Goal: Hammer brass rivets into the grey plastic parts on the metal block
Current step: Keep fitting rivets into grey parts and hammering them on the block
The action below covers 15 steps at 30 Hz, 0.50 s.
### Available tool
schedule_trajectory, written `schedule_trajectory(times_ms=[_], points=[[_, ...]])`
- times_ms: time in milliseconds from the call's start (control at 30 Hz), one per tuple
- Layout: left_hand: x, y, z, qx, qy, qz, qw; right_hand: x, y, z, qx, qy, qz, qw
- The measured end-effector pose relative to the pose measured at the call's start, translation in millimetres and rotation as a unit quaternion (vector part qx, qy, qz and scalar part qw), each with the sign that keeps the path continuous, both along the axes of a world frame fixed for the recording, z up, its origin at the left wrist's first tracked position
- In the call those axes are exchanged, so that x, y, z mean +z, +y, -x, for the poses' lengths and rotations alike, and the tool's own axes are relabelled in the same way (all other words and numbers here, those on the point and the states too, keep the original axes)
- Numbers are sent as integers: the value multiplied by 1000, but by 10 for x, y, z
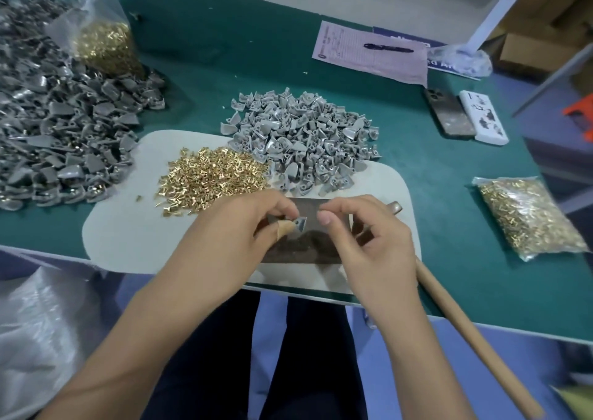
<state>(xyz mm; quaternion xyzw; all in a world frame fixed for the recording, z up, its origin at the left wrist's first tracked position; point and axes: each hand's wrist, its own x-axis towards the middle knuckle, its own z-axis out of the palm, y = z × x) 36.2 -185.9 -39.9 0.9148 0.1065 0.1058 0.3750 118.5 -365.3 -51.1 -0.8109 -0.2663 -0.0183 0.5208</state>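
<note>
A small grey plastic part, light, stiff and easily flicked away, is pinched at its edge by the left hand over the metal block near the tabletop's front edge. The right hand hovers with fingertips pressed together (a rivet, if held, is hidden).

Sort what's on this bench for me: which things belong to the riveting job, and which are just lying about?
Job: grey part pinched by left hand, right hand, metal block, loose rivets, unriveted parts pile, hammer, finished pile, rivet bags.

Lying about: pen, form, phone, white box.
</note>
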Motion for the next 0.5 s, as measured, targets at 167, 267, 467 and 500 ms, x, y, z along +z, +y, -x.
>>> schedule_trajectory(times_ms=[167,267,467,500], points=[[-41,-65,15,2,-6,-65,998,63,13,53,40,-24,121,992],[-71,-59,12,11,-7,-26,1000,80,71,89,32,-58,193,979],[-101,-55,16,30,-8,20,999,140,139,93,27,-68,239,968],[-103,-58,21,36,-7,17,999,154,148,88,29,-69,244,967]])
